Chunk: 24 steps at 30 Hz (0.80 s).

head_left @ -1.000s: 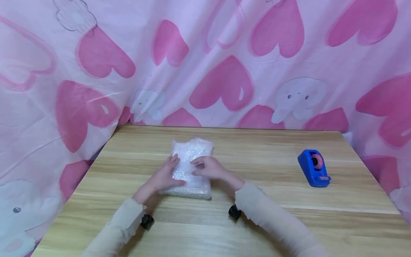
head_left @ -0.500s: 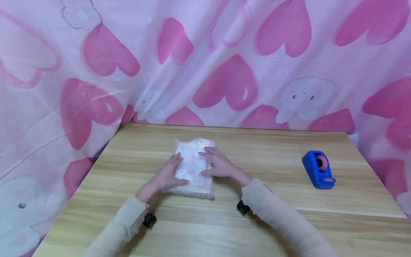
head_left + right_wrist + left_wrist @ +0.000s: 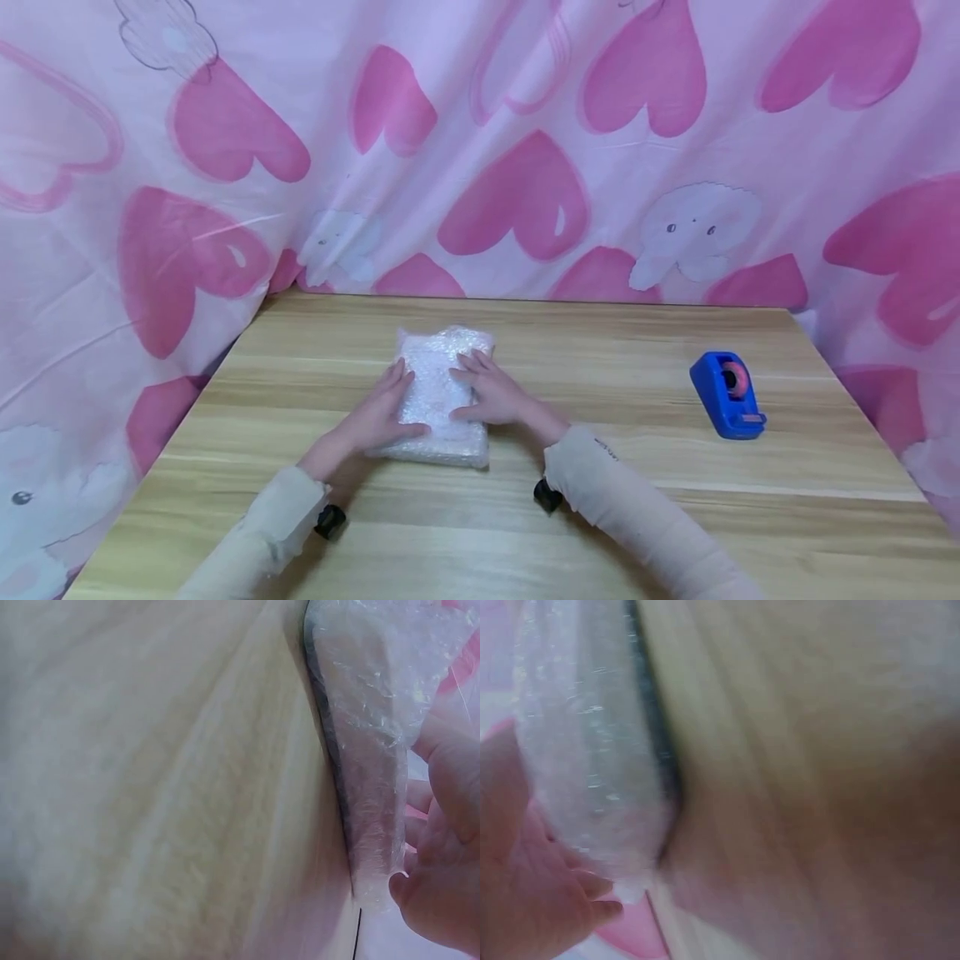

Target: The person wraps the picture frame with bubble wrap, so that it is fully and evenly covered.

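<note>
Parcel (image 3: 438, 404) looks fully wrapped, centre frame; my left fingers (image 3: 396, 387) and right fingers (image 3: 480, 375) spread on it. Sealed? Can't tell. Dispenser (image 3: 723, 404) untouched, mid-right.

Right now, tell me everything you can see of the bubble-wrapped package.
The bubble-wrapped package is a flattish, roughly rectangular bundle, whitish with a pink tint. Its wrap looks like clear plastic, shiny and crinkled, with an uneven far edge. It lies flat on the wood-grained table, left of the blue tape dispenser and apart from it. The left hand rests along its left side, the right hand along its right. The contents can't be made out.
</note>
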### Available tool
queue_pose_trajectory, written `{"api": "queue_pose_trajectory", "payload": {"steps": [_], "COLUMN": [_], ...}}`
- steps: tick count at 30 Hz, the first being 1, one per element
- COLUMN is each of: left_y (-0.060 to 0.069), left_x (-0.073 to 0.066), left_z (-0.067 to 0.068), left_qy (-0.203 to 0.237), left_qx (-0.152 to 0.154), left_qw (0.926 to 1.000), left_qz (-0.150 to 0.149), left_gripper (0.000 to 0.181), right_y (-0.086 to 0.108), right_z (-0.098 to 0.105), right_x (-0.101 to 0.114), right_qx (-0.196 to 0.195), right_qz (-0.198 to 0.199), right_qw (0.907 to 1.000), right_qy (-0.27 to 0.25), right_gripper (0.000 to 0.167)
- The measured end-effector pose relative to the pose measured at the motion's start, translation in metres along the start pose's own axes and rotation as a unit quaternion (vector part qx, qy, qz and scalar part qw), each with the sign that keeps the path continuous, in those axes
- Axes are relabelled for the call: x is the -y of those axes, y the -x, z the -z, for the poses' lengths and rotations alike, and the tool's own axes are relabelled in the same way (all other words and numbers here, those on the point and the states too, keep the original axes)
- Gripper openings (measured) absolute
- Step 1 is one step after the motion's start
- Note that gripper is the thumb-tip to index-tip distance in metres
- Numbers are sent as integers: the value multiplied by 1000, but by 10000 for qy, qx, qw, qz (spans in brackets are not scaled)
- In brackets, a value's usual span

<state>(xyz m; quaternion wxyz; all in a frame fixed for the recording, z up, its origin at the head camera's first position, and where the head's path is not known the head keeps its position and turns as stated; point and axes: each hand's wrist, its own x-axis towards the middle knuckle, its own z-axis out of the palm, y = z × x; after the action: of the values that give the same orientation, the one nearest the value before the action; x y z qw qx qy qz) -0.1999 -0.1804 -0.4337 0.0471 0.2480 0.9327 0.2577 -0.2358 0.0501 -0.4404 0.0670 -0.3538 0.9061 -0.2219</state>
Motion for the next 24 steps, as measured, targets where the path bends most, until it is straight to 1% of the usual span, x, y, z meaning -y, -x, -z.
{"api": "queue_pose_trajectory", "payload": {"steps": [4, 7, 11, 14, 17, 20, 24], "left_y": [-3, -8, -12, -13, -13, -12, -14], "left_x": [7, 17, 26, 28, 30, 29, 28], "left_z": [9, 13, 14, 13, 9, 6, 2], "left_qy": [-53, 51, 235, 272, 92, -115, -256], "left_qx": [-69, -22, 257, 316, 311, 334, 338], "left_qw": [9994, 9989, 9983, 9980, 9984, 9986, 9988], "left_qz": [-333, -473, -465, -473, -472, -381, -262], "left_gripper": [85, 88, 92, 95, 100, 103, 102], "right_y": [-2, -3, -4, -3, -2, 0, 1], "right_z": [2, 2, 0, -1, -1, -1, -3], "right_x": [6, 7, 6, 5, 5, 4, 2], "right_qx": [73, 87, 103, 35, -68, -109, -87], "right_qz": [-70, -107, -119, -74, 26, 66, -87], "right_qw": [9999, 9999, 9999, 9999, 9997, 9994, 9998], "right_qy": [-15, -15, -10, -119, -249, -308, -144], "right_gripper": [70, 71, 70, 69, 70, 71, 69]}}
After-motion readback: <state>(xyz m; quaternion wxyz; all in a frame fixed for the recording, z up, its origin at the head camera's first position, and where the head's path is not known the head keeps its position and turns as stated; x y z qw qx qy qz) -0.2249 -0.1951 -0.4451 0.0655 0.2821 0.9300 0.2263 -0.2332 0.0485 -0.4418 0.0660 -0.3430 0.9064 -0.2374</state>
